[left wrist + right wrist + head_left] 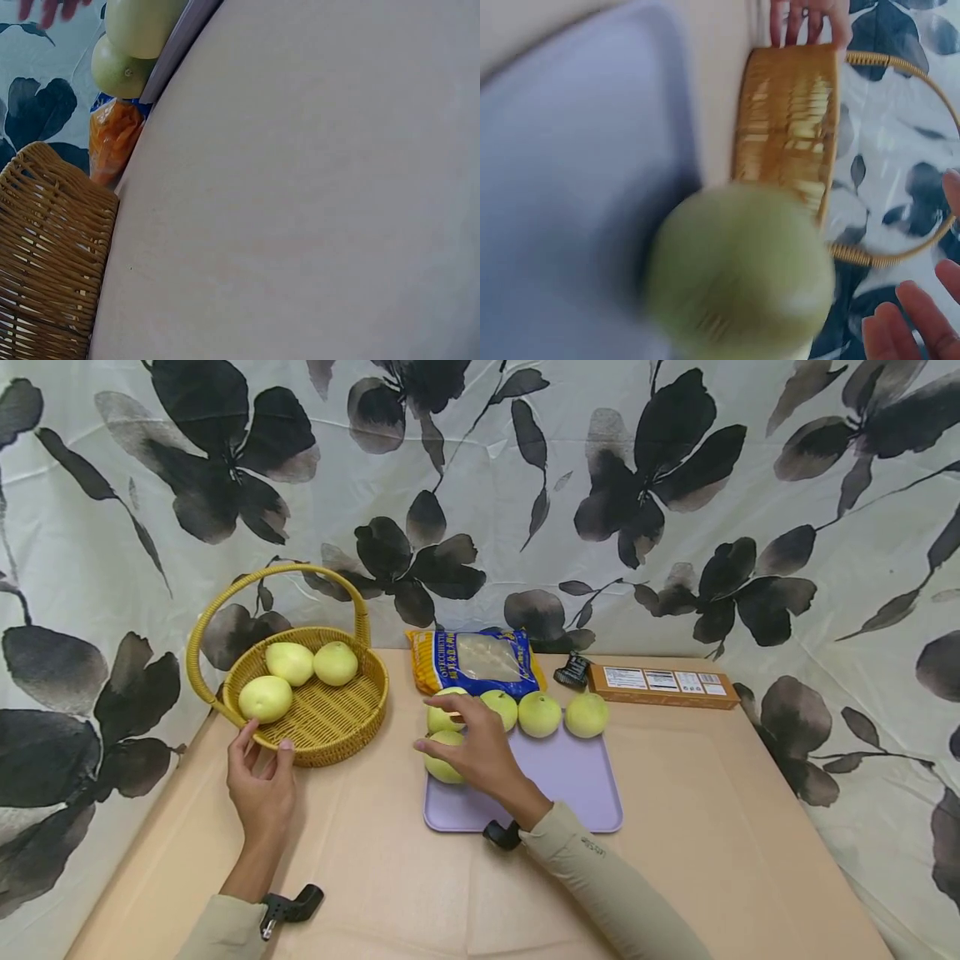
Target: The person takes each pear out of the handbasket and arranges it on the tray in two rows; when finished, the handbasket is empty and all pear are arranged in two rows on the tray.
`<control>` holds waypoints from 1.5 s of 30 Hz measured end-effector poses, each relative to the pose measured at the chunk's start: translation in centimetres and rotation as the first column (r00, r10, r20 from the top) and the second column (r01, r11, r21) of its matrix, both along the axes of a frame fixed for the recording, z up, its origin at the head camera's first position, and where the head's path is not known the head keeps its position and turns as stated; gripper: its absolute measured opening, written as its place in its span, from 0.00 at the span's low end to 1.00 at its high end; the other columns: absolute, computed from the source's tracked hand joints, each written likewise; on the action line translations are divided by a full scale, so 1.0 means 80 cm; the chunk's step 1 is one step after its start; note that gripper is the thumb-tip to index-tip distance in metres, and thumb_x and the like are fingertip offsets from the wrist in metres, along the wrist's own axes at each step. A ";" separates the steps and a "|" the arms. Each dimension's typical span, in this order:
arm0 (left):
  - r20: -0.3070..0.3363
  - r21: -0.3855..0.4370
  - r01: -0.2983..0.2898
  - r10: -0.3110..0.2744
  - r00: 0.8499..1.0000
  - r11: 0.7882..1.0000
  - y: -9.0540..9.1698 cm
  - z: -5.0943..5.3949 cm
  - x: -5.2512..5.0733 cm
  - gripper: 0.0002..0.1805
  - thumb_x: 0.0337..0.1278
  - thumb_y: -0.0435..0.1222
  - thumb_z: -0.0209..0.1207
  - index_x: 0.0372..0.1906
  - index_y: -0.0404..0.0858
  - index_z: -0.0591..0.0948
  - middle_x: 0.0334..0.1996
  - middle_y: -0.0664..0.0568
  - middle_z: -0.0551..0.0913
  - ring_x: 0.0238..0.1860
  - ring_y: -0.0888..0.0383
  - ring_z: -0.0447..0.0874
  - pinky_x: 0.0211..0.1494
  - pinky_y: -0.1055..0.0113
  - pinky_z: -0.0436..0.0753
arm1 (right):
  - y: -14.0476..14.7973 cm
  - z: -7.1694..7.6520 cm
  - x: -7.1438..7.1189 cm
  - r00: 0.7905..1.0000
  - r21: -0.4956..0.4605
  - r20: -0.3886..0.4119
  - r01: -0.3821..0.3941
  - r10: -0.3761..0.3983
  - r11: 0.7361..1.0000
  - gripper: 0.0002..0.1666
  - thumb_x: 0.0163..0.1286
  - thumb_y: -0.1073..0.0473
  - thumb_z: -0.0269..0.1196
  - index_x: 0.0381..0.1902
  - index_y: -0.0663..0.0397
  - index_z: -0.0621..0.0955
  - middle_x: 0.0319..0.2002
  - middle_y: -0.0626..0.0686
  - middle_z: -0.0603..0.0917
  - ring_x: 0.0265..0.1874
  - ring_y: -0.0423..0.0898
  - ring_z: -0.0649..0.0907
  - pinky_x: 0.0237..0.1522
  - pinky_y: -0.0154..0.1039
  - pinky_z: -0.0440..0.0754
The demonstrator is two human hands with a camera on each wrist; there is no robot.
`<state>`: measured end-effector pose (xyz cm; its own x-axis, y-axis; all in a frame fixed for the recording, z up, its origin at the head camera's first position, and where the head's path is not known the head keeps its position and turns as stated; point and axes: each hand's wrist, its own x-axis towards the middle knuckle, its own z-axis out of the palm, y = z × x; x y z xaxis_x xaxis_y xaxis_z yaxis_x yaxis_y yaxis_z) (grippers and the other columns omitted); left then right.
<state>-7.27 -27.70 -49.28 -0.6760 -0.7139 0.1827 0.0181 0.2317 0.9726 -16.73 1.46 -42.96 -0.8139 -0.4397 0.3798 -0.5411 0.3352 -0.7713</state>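
Note:
My right hand hovers over the left side of the lilac tray. Its thumb and fingers are spread apart beside a round yellow-green fruit, holding nothing. More such fruits line the tray's back edge. The nearest fruit looms blurred in the right wrist view, below the spread fingertips. At the yellow wicker basket, my left hand touches the near outer wall with its fingertips. Three similar fruits lie inside the basket. The left wrist view shows the basket wall but not the left hand.
Behind the tray lies a blue and yellow pasta bag. A small black wrapped packet and a flat brown box lie to its right. The basket's tall handle arches upward. A floral cloth hangs behind the table.

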 end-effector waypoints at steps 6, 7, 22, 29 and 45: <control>0.003 -0.003 -0.019 0.019 1.000 1.000 -0.003 0.003 0.001 0.32 0.77 0.38 0.59 0.81 0.46 0.66 0.81 0.49 0.63 0.79 0.41 0.66 0.79 0.52 0.77 | -0.073 0.019 -0.013 0.996 -0.023 -0.015 -0.090 0.089 0.996 0.40 0.61 0.50 0.81 0.69 0.47 0.80 0.65 0.50 0.85 0.63 0.48 0.84 0.61 0.39 0.88; 0.005 -0.005 -0.022 0.022 1.000 1.000 -0.003 0.005 0.002 0.32 0.77 0.38 0.59 0.81 0.46 0.66 0.81 0.49 0.63 0.79 0.41 0.66 0.79 0.54 0.77 | -0.084 0.020 -0.016 0.995 -0.030 -0.010 -0.100 0.100 0.995 0.40 0.62 0.50 0.81 0.70 0.47 0.79 0.65 0.50 0.84 0.63 0.47 0.83 0.61 0.40 0.88; 0.005 -0.010 -0.019 0.020 1.000 1.000 -0.004 0.001 0.004 0.32 0.77 0.38 0.59 0.81 0.46 0.66 0.81 0.48 0.64 0.79 0.41 0.67 0.78 0.49 0.77 | -0.213 -0.003 -0.064 0.998 0.085 0.063 -0.020 0.014 0.996 0.44 0.67 0.44 0.77 0.76 0.40 0.72 0.70 0.52 0.80 0.68 0.48 0.79 0.68 0.37 0.78; 0.004 -0.004 -0.024 0.024 1.000 1.000 -0.006 -0.002 0.007 0.33 0.76 0.39 0.60 0.81 0.46 0.67 0.81 0.49 0.64 0.79 0.42 0.66 0.77 0.58 0.79 | -0.241 -0.006 -0.081 0.998 0.197 0.033 0.053 -0.061 0.979 0.46 0.67 0.43 0.76 0.78 0.39 0.70 0.71 0.48 0.79 0.67 0.44 0.76 0.66 0.36 0.77; -0.016 -0.020 -0.006 0.005 1.000 1.000 0.000 -0.002 0.001 0.33 0.76 0.38 0.61 0.80 0.45 0.67 0.81 0.48 0.64 0.79 0.41 0.67 0.77 0.42 0.76 | -0.243 -0.011 -0.105 1.000 0.211 0.020 0.011 -0.016 0.977 0.46 0.67 0.47 0.77 0.78 0.43 0.70 0.67 0.50 0.80 0.67 0.45 0.75 0.65 0.35 0.77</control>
<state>-7.19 -27.71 -49.40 -0.6691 -0.7137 0.2073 0.0319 0.2511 0.9674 -25.16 -17.99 -43.85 -0.8272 -0.4973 0.2616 -0.5193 0.4988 -0.6939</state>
